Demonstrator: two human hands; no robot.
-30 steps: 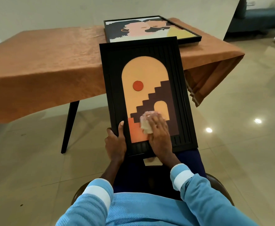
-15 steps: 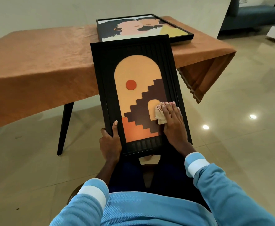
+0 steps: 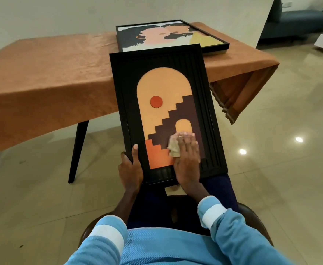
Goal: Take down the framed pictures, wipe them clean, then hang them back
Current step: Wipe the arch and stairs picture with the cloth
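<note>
The picture (image 3: 164, 88) lies on the lap, long axis from 6 to 12 o'clock. The left grip (image 3: 131, 169) clamps its lower left edge. The right grip (image 3: 187, 159), fingers flat, presses the cloth (image 3: 173, 149) near the bottom; most of the face lies toward 12 o'clock.

In front of me stands a table, its tabletop (image 3: 51, 73) covered by a rust-orange cloth (image 3: 239, 96) that hangs in folds over the right end. One slanted black leg (image 3: 78, 150) shows below. Behind it runs a plain pale wall (image 3: 61, 14). The floor (image 3: 271, 188) is glossy beige tile, and two bright spots of light (image 3: 298, 139) are mirrored in it to my right. A dark blue-grey sofa (image 3: 294, 22) sits well off at the upper right.
</note>
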